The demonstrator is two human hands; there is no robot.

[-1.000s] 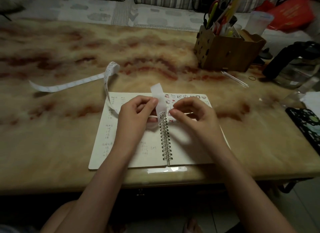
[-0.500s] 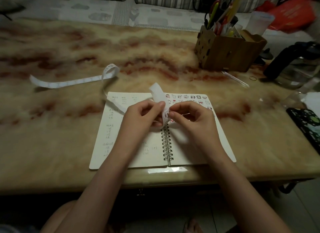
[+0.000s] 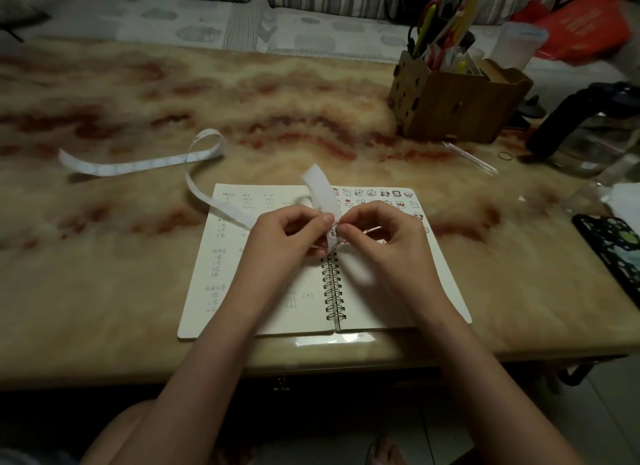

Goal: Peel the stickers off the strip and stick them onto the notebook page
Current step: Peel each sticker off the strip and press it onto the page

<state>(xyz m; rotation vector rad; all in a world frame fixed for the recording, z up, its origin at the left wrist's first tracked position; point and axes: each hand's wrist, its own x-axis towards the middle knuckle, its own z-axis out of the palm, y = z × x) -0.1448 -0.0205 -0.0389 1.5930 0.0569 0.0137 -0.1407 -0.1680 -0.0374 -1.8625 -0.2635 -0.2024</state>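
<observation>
Head view: a person's two bare forearms reach over an open spiral notebook that lies flat on a marbled table.
Left hand: fingers curled, thumb and forefinger pinching the strip just above the notebook's spine.
Right hand: fingers curled, thumb and forefinger tips nipping the strip's right edge, touching the left hand's fingertips; whether a sticker has lifted cannot be told.
Strip: white, its free end arching up behind the hands; the long tail runs left across the handwritten page and loops on the table.
Stickers: rows of small cartoon faces along the top of the right page.
Far right: a wooden pen holder, with a dark-handled jug beside it.
</observation>
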